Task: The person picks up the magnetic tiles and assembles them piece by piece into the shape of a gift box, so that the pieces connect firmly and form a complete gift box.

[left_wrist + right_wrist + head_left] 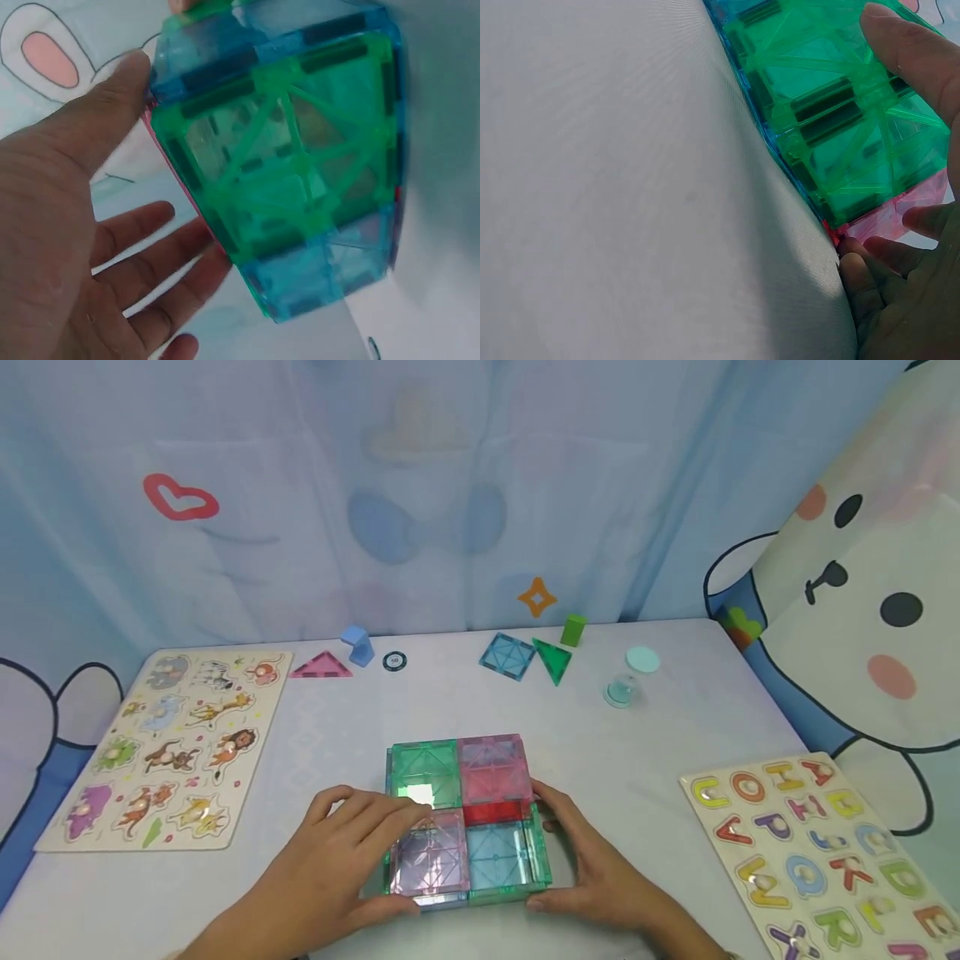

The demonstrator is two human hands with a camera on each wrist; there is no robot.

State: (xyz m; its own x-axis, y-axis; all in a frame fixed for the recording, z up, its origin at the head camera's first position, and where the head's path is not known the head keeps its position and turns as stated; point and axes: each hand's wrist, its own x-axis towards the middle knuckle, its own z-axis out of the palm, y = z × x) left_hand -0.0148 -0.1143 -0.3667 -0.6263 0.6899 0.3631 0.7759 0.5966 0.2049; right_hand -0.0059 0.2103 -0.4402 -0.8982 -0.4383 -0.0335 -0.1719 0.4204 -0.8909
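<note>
A box-like block of translucent magnetic tiles sits on the table in front of me, its top made of green, pink, purple and blue squares. My left hand holds its left side, the fingers reaching over the top and the thumb by the near-left corner. In the left wrist view, the left thumb meets the block's edge beside a green tile. My right hand grips the right side, thumb at the near corner and fingers bent along the wall. The right thumb lies against green tiles.
An animal puzzle board lies left; a letter puzzle board lies right. Along the back are a pink triangle tile, blue block, round chip, blue square tile, green triangle, green block and clear-domed piece.
</note>
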